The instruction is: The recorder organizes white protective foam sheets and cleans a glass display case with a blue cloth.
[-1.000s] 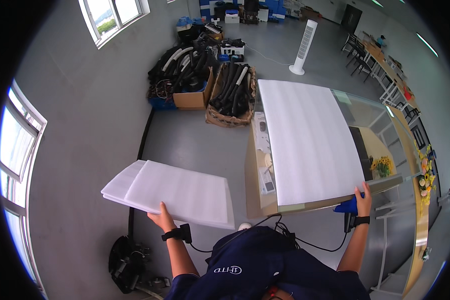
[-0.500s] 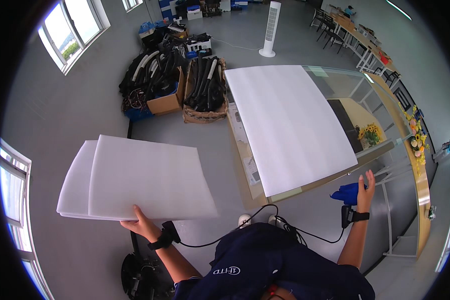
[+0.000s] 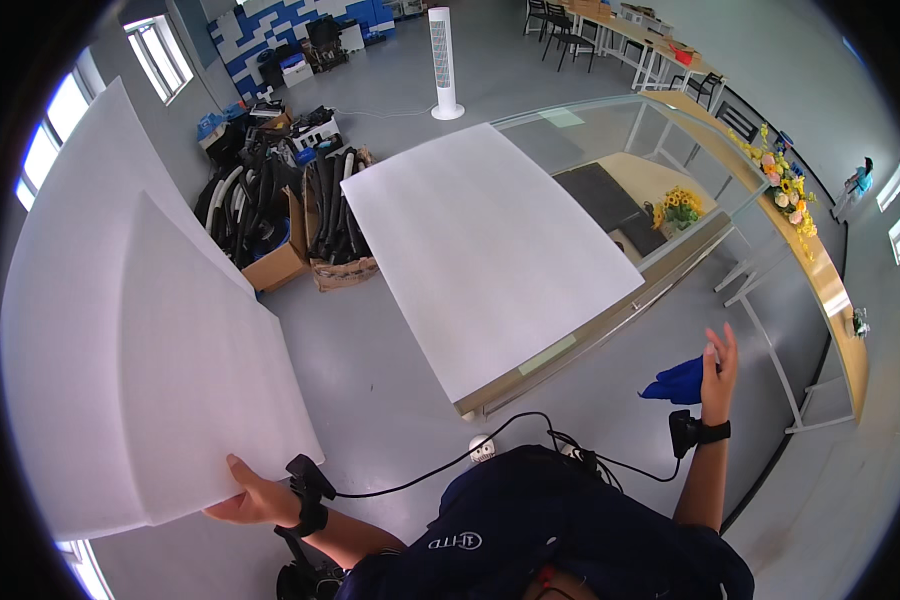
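My left hand [image 3: 258, 500] grips the lower edge of white foam sheets [image 3: 190, 400], thumb on the near face. The sheets stand up on the left, and one is spread out at the back. On the right, my right hand [image 3: 720, 375] holds a crumpled blue cloth [image 3: 676, 382] against the palm, with the fingertips pointing up. Another white foam sheet [image 3: 490, 260] lies flat over much of a glass-topped display counter [image 3: 625, 305] in front of me. Neither hand touches the counter.
A dark wrist strap with a small box [image 3: 308, 480] and a black cable [image 3: 420, 492] links both wrists. Cardboard boxes [image 3: 280, 262] of black hoses stand beyond the sheets. Sunflowers [image 3: 678, 208] sit in the counter. A white tower fan [image 3: 442, 65] is farther back.
The sheets in my left hand have swung up and left, spreading apart from a folded stack. My view has turned right, so the counter sits farther left. The right hand keeps the cloth.
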`<state>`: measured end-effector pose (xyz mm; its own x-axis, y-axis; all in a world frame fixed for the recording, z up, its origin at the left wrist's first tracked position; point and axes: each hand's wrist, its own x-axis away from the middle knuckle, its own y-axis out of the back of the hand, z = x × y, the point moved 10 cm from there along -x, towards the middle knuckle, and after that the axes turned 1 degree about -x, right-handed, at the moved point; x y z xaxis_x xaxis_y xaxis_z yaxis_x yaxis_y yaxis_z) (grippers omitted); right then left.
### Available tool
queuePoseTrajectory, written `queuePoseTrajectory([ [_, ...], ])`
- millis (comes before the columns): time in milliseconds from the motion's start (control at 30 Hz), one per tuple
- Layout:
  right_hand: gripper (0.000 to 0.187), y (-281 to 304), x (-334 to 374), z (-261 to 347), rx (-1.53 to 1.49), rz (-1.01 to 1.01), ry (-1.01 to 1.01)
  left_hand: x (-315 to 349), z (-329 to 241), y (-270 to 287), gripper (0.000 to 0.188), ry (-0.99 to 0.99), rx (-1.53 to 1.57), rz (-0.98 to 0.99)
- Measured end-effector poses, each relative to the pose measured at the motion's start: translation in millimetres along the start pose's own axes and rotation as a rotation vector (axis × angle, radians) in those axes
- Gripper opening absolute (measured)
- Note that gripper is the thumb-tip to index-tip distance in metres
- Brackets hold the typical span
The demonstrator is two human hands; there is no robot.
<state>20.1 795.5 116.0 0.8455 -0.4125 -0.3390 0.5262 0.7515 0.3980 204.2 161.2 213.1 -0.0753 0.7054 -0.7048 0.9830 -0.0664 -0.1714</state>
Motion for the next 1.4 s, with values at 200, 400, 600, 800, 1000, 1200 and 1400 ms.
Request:
queuePoseTrajectory([
  [200,0.045,15,-15,-20,-0.096,0.026,0.016,6,-52,22,0.032,0.141,0.443,-0.129],
  [400,0.046,22,-26,-42,-0.237,0.136,0.049,42,-46,-9,0.024,0.159,0.603,0.082],
  [600,0.047,15,-28,-58,-0.438,0.361,-0.025,122,-83,-104,0.026,0.150,0.321,0.477],
  [800,0.050,69,-19,-110,-0.564,0.351,0.113,251,-99,-189,0.026,1.048,0.649,0.757],
  [1000,0.036,97,-25,-97,-0.719,0.219,-0.205,305,-85,-217,0.028,1.102,0.512,0.929],
  [1200,0.022,110,-42,-84,-0.558,0.083,-0.173,321,-110,-242,0.043,0.857,0.500,1.089],
  [1400,0.023,99,-82,-62,-0.465,0.039,0.010,311,-132,-263,0.046,0.760,0.604,0.930],
])
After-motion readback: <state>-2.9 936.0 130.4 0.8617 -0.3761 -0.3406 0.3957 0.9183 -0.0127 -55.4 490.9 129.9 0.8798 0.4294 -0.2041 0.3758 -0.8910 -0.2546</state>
